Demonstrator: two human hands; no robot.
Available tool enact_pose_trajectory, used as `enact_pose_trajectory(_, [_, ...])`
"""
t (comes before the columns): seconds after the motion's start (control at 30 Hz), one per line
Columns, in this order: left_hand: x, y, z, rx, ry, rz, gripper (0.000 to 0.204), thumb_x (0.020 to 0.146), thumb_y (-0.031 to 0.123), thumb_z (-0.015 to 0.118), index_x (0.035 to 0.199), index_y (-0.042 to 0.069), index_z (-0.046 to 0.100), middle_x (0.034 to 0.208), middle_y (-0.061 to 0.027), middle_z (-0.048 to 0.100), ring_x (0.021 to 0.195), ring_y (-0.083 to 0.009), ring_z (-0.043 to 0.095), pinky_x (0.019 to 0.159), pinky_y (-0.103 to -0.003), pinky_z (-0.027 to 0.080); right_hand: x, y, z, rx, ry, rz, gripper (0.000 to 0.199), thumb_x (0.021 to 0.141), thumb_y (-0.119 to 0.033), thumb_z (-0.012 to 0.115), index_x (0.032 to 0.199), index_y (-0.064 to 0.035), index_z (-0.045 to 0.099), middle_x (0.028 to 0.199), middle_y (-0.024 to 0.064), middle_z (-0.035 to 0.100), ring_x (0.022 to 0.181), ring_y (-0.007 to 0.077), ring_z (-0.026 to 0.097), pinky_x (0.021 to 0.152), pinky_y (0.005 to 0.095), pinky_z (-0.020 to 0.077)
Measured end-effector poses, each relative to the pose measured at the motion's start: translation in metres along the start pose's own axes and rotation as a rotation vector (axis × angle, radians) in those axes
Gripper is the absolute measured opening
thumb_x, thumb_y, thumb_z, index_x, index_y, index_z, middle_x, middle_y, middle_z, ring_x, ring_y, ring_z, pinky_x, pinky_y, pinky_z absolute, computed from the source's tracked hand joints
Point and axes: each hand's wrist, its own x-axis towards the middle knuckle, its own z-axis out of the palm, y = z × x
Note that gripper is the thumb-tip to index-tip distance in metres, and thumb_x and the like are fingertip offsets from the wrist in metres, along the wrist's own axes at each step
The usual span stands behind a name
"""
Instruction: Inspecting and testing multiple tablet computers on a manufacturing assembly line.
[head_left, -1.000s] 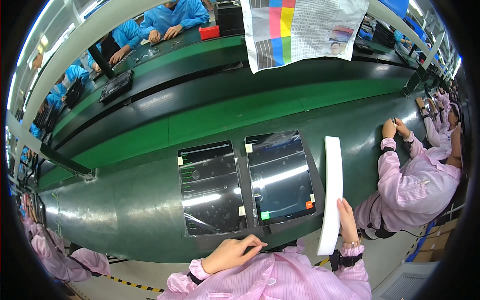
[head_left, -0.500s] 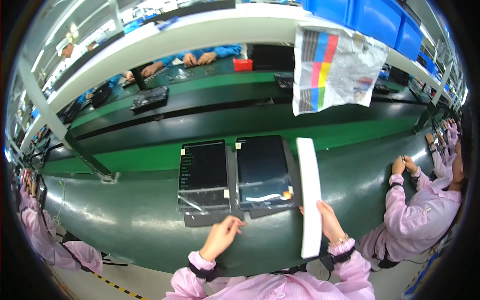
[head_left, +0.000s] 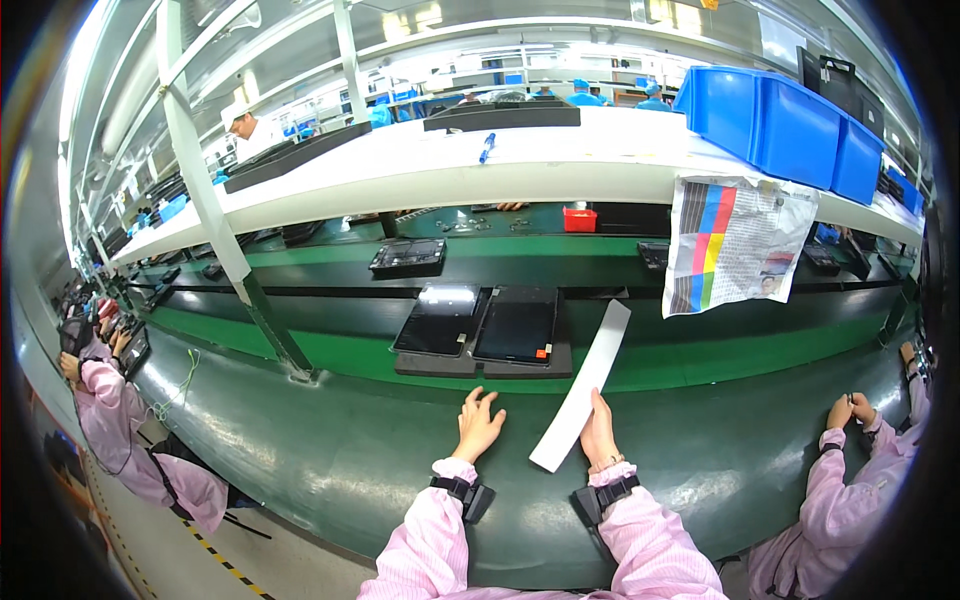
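My right hand grips a long, flat white bar near its lower part; the bar slants up and to the right over the green bench. Left of it, my left hand holds nothing, its fingers spread above the bench surface. Beyond both hands, two dark-screened tablets lie side by side on grey pads at the green strip. The right tablet bears a small orange sticker at its lower corner. A bright reflection covers the top of the left one.
A white shelf crosses above, carrying blue bins and a blue pen. A printed sheet hangs from it. Behind are a black device and a red box. Co-workers in pink sit at both sides.
The view has tilted upward. The tablets now lie farther from me, past the near bench. My left hand has spread its fingers, and the white bar has tipped from near upright to a slant.
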Motion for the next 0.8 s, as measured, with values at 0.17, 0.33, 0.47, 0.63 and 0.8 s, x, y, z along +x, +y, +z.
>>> enact_pose_trajectory(0.17, [-0.008, 0.032, 0.005, -0.334, -0.074, 0.061, 0.030, 0.086, 0.033, 0.057, 0.112, 0.017, 0.056, 0.126, -0.0056, 0.046, 0.117, -0.0230, 0.043, 0.098, -0.041, 0.030, -0.019, -0.019, -0.010, -0.153, -0.036, 0.116, 0.031, 0.093, -0.031, 0.049, 0.105, -0.0028, 0.055, 0.088, 0.0047, 0.060, 0.078, 0.0156, 0.059, 0.069, 0.0304, 0.0494])
enact_pose_trajectory(0.33, [-0.013, 0.088, 0.041, -1.007, -0.565, -0.093, 0.041, 0.099, 0.032, 0.037, 0.119, -0.002, 0.049, 0.113, -0.0105, 0.058, 0.100, -0.0169, 0.054, 0.093, -0.029, 0.039, -0.027, -0.031, -0.014, -0.140, -0.091, 0.056, 0.031, 0.094, -0.028, 0.048, 0.107, -0.0004, 0.054, 0.089, 0.0083, 0.062, 0.075, 0.0172, 0.061, 0.063, 0.0291, 0.0514])
enact_pose_trajectory(0.47, [-0.030, 0.124, 0.076, -0.589, -0.501, -0.062, 0.046, 0.093, 0.039, 0.049, 0.117, 0.000, 0.051, 0.105, -0.0155, 0.063, 0.095, -0.0218, 0.062, 0.085, -0.031, 0.046, -0.033, -0.034, -0.018, -0.134, -0.078, -0.034, 0.036, 0.094, -0.030, 0.046, 0.110, 0.0014, 0.053, 0.095, 0.0134, 0.062, 0.084, 0.0210, 0.060, 0.075, 0.0329, 0.0499])
enact_pose_trajectory(0.63, [-0.034, 0.131, 0.080, -0.567, -0.275, 0.070, 0.042, 0.089, 0.037, 0.054, 0.113, 0.002, 0.055, 0.084, -0.0157, 0.067, 0.065, -0.0272, 0.067, 0.061, -0.033, 0.052, -0.031, -0.041, -0.022, -0.069, -0.141, 0.085, 0.040, 0.095, -0.032, 0.043, 0.111, 0.0047, 0.051, 0.098, 0.0154, 0.062, 0.089, 0.0227, 0.059, 0.080, 0.0342, 0.0486])
enact_pose_trajectory(0.8, [-0.033, 0.139, 0.066, -0.426, -0.404, 0.008, 0.041, 0.089, 0.038, 0.052, 0.112, 0.004, 0.055, 0.085, -0.0148, 0.066, 0.072, -0.0274, 0.062, 0.069, -0.035, 0.044, -0.030, -0.042, -0.019, -0.075, -0.092, 0.162, 0.041, 0.096, -0.031, 0.043, 0.113, 0.0056, 0.050, 0.098, 0.0180, 0.061, 0.089, 0.0240, 0.060, 0.080, 0.0344, 0.0496])
